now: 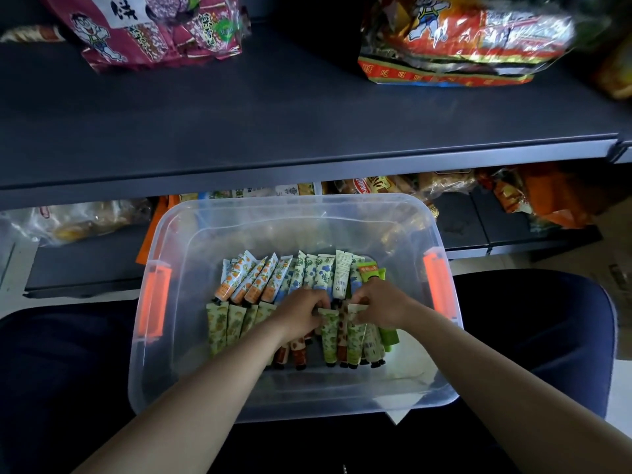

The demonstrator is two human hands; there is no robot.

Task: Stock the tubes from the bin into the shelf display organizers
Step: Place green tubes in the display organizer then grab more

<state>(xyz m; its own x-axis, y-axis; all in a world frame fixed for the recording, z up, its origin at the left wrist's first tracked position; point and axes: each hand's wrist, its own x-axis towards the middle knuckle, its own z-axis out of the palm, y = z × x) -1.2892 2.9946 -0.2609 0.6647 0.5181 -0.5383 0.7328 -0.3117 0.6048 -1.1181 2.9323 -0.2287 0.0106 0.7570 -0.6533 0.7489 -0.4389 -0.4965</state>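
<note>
Inside clear bin (pixel 191 234) — floral-print tubes (pixel 309 273) in rows; both hands (pixel 301 313) pinching some.

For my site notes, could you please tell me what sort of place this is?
Probably a shop aisle: snack bags on a dark shelf, and a clear bin of patterned tubes for stocking.

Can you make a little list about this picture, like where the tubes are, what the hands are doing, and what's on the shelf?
tubes: two rows lying in the clear bin
back row: orange-print tubes, blue-flower tubes
left hand: fingers curled on a green-leaf tube
right hand: pinching tube tops in the front row
bin handles: orange
shelf: pink snack bag, orange snack bag
display organizers: not in view
</note>
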